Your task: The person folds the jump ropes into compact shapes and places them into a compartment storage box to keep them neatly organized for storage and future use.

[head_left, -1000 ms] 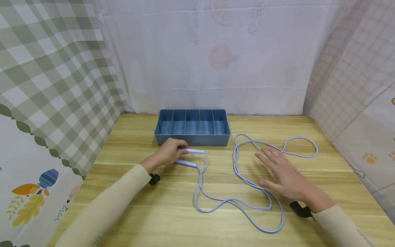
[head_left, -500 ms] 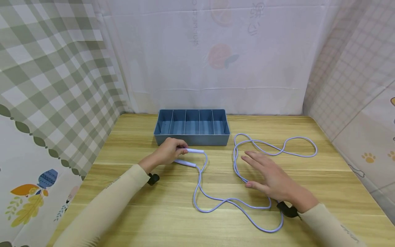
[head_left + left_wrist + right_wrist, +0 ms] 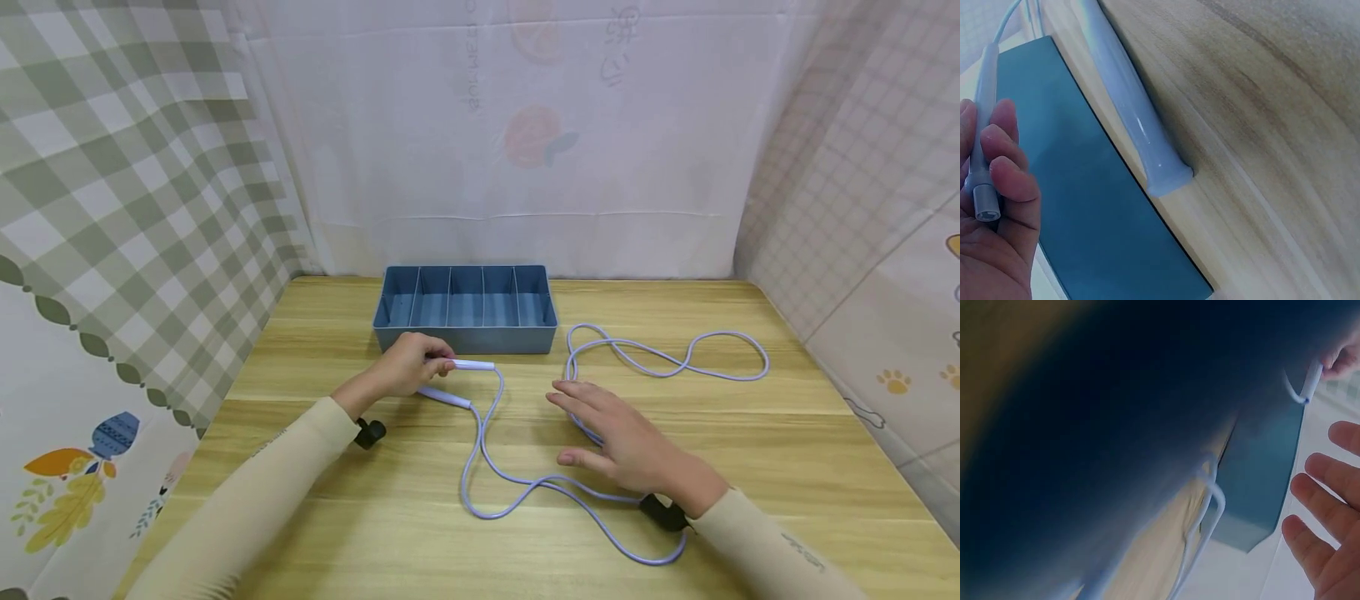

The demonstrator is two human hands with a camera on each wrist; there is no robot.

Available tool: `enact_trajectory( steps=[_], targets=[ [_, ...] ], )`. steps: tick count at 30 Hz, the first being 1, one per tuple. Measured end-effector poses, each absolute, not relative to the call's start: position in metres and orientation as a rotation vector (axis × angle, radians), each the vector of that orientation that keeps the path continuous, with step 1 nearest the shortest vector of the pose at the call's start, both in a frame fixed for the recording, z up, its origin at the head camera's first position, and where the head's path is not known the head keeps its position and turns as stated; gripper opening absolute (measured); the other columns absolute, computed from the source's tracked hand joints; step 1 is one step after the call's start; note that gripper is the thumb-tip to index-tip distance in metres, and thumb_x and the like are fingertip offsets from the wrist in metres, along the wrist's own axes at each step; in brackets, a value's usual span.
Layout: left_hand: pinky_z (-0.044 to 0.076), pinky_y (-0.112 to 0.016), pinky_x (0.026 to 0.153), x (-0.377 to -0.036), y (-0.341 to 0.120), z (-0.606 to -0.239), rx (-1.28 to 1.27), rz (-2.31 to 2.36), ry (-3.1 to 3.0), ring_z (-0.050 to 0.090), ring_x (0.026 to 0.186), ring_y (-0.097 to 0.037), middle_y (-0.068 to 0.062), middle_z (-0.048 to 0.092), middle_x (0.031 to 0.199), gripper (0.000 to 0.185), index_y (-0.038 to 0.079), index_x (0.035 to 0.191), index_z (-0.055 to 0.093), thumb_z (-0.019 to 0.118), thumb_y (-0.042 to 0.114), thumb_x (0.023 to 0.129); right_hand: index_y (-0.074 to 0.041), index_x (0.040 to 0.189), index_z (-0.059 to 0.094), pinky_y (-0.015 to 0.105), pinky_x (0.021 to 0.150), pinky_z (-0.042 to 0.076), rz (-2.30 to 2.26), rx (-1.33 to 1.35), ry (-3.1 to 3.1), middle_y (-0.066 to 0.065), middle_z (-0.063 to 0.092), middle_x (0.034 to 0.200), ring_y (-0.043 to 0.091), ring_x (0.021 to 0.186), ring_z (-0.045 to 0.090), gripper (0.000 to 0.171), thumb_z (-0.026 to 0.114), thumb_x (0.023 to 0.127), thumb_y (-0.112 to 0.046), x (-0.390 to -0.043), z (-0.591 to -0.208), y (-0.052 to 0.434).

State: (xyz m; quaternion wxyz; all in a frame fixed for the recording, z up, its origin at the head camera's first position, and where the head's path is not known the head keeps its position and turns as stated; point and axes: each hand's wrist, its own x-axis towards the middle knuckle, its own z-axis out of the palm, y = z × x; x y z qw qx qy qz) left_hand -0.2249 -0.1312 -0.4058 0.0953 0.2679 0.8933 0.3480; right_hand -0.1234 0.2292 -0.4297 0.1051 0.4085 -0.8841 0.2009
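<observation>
"Lying in loose loops across your counter [image 3: 375,517], is that a lilac jump rope [image 3: 540,482]?"

"Yes, and your left grip [image 3: 408,365] pinches one handle [image 3: 474,365] of it. The second handle [image 3: 446,397] lies on the side nearer you, its butt end hidden by your left grip in the head view but plain in the left wrist view."

"And your right grip [image 3: 618,433]?"

"Released, with fingers extended, over the middle of the rope."

"What stands in your way?"

"Your right grip and the black wrist camera [image 3: 663,512] below it cover stretches of the rope in the head view. A dark blurred shape [image 3: 1097,437] fills much of your right wrist view."

"What else is around you?"

"A blue-grey box [image 3: 480,340] with five compartments sits just behind your left grip. The rope's far loops lie to the right of that box, apart from it. White cloth [image 3: 420,133] hangs behind the counter, green-checked cloth [image 3: 150,167] on your left, and paw-printed cloth [image 3: 885,333] on your right."
</observation>
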Motion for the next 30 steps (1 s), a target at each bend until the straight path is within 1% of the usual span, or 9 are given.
enact_trajectory(
  steps=[5, 12, 16, 18, 23, 24, 26, 30],
  targets=[
    [0.05, -0.03, 0.067, -0.225, -0.132, -0.406, 0.801, 1.035, 2.655, 0.06, 0.074, -0.013, -0.004, 0.073, 0.085, 0.013, 0.003, 0.103, 0.076, 0.066, 0.013, 0.102, -0.009, 0.15, 0.05, 0.052, 0.11, 0.039, 0.626, 1.231, -2.593, 0.011, 0.05, 0.152, 0.031, 0.14, 0.047, 0.074, 0.076, 0.092, -0.047, -0.121, -0.426, 0.217],
    [0.047, -0.03, 0.066, -0.225, -0.135, -0.404, 0.808, 1.044, 2.663, 0.059, 0.072, -0.013, -0.008, 0.074, 0.084, 0.016, 0.003, 0.102, 0.076, 0.066, 0.016, 0.102, -0.01, 0.151, 0.05, 0.049, 0.112, 0.039, 0.653, 1.28, -2.592, 0.01, 0.051, 0.152, 0.027, 0.14, 0.047, 0.075, 0.074, 0.092, -0.05, -0.118, -0.419, 0.205],
    [0.046, -0.03, 0.066, -0.226, -0.136, -0.403, 0.807, 1.044, 2.666, 0.058, 0.072, -0.013, -0.01, 0.074, 0.084, 0.018, 0.002, 0.102, 0.076, 0.065, 0.016, 0.102, -0.01, 0.15, 0.05, 0.047, 0.112, 0.038, 0.684, 1.296, -2.585, 0.006, 0.05, 0.153, 0.024, 0.14, 0.047, 0.074, 0.074, 0.092, -0.049, -0.117, -0.412, 0.198],
    [0.046, -0.03, 0.066, -0.226, -0.136, -0.403, 0.802, 1.045, 2.662, 0.059, 0.073, -0.015, -0.01, 0.074, 0.085, 0.017, 0.002, 0.102, 0.075, 0.065, 0.016, 0.102, -0.01, 0.15, 0.05, 0.046, 0.112, 0.039, 0.702, 1.299, -2.577, 0.005, 0.05, 0.152, 0.024, 0.14, 0.048, 0.073, 0.074, 0.092, -0.049, -0.116, -0.409, 0.194],
    [0.047, -0.032, 0.068, -0.225, -0.137, -0.402, 0.773, 1.062, 2.632, 0.065, 0.081, -0.028, -0.011, 0.074, 0.088, 0.019, 0.001, 0.105, 0.075, 0.064, 0.016, 0.103, -0.009, 0.148, 0.053, 0.046, 0.11, 0.043, 0.766, 1.274, -2.556, 0.004, 0.054, 0.149, 0.023, 0.137, 0.051, 0.068, 0.073, 0.094, -0.046, -0.118, -0.406, 0.183],
    [0.047, -0.032, 0.068, -0.225, -0.137, -0.403, 0.769, 1.063, 2.631, 0.066, 0.081, -0.028, -0.011, 0.074, 0.088, 0.019, 0.001, 0.105, 0.075, 0.064, 0.016, 0.103, -0.008, 0.147, 0.053, 0.047, 0.109, 0.044, 0.783, 1.266, -2.552, 0.004, 0.055, 0.148, 0.023, 0.136, 0.052, 0.067, 0.073, 0.094, -0.045, -0.119, -0.406, 0.181],
    [0.047, -0.032, 0.068, -0.225, -0.137, -0.403, 0.763, 1.065, 2.629, 0.065, 0.079, -0.026, -0.011, 0.074, 0.088, 0.019, 0.001, 0.106, 0.075, 0.064, 0.016, 0.103, -0.007, 0.146, 0.054, 0.047, 0.108, 0.045, 0.808, 1.252, -2.544, 0.005, 0.057, 0.146, 0.024, 0.135, 0.053, 0.065, 0.074, 0.095, -0.043, -0.121, -0.406, 0.176],
    [0.047, -0.031, 0.067, -0.225, -0.137, -0.403, 0.759, 1.062, 2.634, 0.06, 0.075, -0.016, -0.01, 0.074, 0.088, 0.019, 0.001, 0.105, 0.075, 0.064, 0.016, 0.103, -0.005, 0.142, 0.057, 0.046, 0.107, 0.046, 0.865, 1.234, -2.522, 0.008, 0.06, 0.142, 0.025, 0.131, 0.056, 0.062, 0.075, 0.094, -0.039, -0.125, -0.409, 0.166]
  ],
)
